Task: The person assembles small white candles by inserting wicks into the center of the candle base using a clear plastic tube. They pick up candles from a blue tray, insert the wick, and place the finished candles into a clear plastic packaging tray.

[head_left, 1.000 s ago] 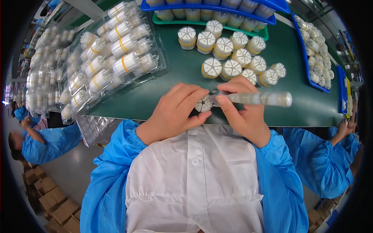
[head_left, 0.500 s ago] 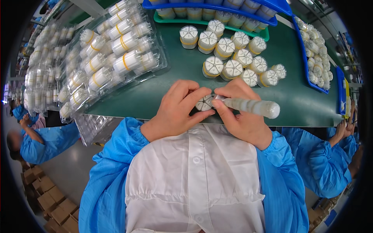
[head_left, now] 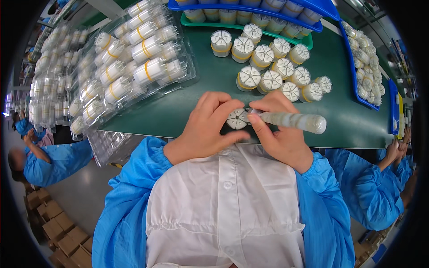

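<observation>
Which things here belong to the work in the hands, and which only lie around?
In use:
- left hand on white segmented cylinder
- right hand holding long translucent tube

Lying about:
- banded cylinders on green table
- clear blister trays
- blue bins

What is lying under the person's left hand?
Under the left hand a round white segmented piece shows partly, above the green table. The palm covers the rest.
</observation>
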The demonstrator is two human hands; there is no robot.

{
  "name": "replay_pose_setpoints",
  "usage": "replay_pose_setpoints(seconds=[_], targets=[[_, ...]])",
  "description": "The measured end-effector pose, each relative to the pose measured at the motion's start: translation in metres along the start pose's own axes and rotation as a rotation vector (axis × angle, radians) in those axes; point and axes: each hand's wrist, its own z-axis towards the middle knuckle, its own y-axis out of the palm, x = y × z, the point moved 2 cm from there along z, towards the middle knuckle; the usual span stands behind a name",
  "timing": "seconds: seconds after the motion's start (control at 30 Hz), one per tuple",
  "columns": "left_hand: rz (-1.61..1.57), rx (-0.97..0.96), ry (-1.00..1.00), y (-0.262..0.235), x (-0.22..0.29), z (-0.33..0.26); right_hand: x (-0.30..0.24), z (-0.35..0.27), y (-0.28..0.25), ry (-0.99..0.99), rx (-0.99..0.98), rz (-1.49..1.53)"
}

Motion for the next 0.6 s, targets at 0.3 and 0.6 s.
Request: replay_pose_setpoints(seconds=[0.3,0.6], targets=[[-0.222,0.005,0.0,0.0007,-0.0002,0.0018,0.0023,0.0032,-0.0041,-0.037,0.047,0.056],[-0.025,0.043,0.042,0.0033,-0.0041,0.0026,0.0025,0.0026,-0.0013,-0.005,0.017,0.026]])
